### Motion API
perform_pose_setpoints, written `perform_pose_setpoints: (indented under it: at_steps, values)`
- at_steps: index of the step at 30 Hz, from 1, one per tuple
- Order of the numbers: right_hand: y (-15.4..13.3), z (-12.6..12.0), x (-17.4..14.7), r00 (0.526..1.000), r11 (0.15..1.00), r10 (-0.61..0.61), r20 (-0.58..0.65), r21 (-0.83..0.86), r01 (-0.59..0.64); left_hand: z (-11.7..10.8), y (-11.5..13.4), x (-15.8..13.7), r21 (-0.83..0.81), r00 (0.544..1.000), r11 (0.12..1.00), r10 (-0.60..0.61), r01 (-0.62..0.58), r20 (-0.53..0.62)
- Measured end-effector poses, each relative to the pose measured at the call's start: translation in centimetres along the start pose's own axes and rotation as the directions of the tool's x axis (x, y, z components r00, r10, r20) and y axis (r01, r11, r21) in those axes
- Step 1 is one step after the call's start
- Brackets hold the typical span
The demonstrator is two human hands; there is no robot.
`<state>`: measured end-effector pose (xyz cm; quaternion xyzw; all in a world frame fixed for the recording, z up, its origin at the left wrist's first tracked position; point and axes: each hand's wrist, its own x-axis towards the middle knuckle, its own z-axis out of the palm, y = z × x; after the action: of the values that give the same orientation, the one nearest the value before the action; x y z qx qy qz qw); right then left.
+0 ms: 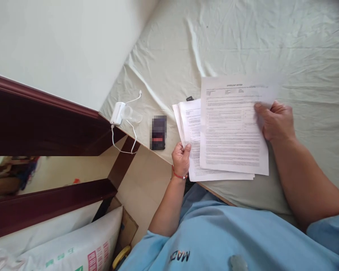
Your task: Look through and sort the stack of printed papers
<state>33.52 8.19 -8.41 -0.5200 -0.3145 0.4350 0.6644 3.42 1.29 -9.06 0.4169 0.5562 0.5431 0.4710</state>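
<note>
Head view: left hand [181, 160] on a paper stack [194, 156], right hand [278, 120] on a printed sheet [231, 131].
Near the centre, the left hand grips the stack's left edge between thumb and fingers; right of centre, the right hand pinches the sheet's right edge, the sheet overlapping the stack. Left of centre, a pixelated dark object [158, 132] lies on pale cloth [307, 56].

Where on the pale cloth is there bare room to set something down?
The widest free patch of cloth lies beyond the top sheet, up to the picture's upper edge; another lies right of the right forearm. It's crowded at left, where the white device, clear container and dark phone-like object sit near the edge.
</note>
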Motion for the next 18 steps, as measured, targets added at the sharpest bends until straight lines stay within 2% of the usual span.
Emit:
perform_pose_setpoints:
  at_steps: [4,7,10,16,18]
  values:
    - [0.2,-0.4,-0.1,0.998,0.994,0.049,0.037,-0.097,-0.046,0.0,0.2,0.1,-0.018,1.0,1.0,-0.021,0.021,-0.006]
    - [0.5,-0.9,0.0,1.0,0.956,-0.008,0.023,-0.292,0.014,-0.1,0.1,0.0,0.01,1.0,1.0,-0.017,0.017,-0.008]
    - [0.5,-1.3,0.3,0.995,0.922,-0.064,0.076,-0.378,0.088,-0.3,0.0,0.0,0.049,1.0,0.999,0.005,-0.004,-0.02]
    - [0.0,-1.4,0.3,0.97,0.864,0.059,0.236,-0.499,0.068,-0.3,-0.4,-0.1,0.052,0.999,0.998,0.034,-0.032,-0.042]
    - [0.2,-1.3,0.2,0.961,0.883,0.076,0.265,-0.466,0.059,-0.3,-0.5,-0.1,0.052,0.998,0.998,0.045,-0.043,-0.042]
